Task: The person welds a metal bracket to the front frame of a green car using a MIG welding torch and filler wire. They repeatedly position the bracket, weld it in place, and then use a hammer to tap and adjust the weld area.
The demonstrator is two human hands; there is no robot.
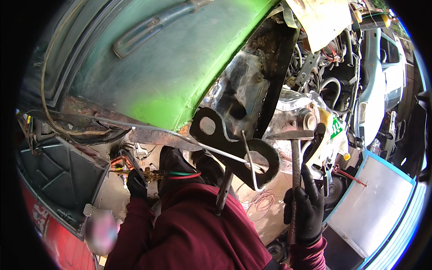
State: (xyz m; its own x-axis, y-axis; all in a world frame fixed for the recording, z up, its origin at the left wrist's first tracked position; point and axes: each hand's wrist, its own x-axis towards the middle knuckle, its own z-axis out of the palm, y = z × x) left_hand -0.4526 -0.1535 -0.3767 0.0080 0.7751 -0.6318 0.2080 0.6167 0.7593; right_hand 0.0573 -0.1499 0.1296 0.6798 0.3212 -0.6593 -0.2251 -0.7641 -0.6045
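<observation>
My right hand [310,204], in a black glove, grips a hammer by its ridged metal handle [295,180]. The hammer's head [291,135] is up beside a vehicle's bare metal. On the left, my gloved left hand [137,183] is closed around a gas torch, whose brass valves [150,173] join a red and a green hose [184,175]. A black metal plate [234,146] with two round holes lies across the middle, and a bent thin rod [216,150] passes over it. In front of me is a car panel [166,85] with bright green paint on its edge.
Scorched bare metal [238,85] borders an engine bay [333,67] with wires and hoses. A dark panel [58,171] and a red body part [67,247] are at left. Another person [101,231] is blurred, low left. A blue-edged panel [373,202] stands right; coiled hose [261,202] lies below.
</observation>
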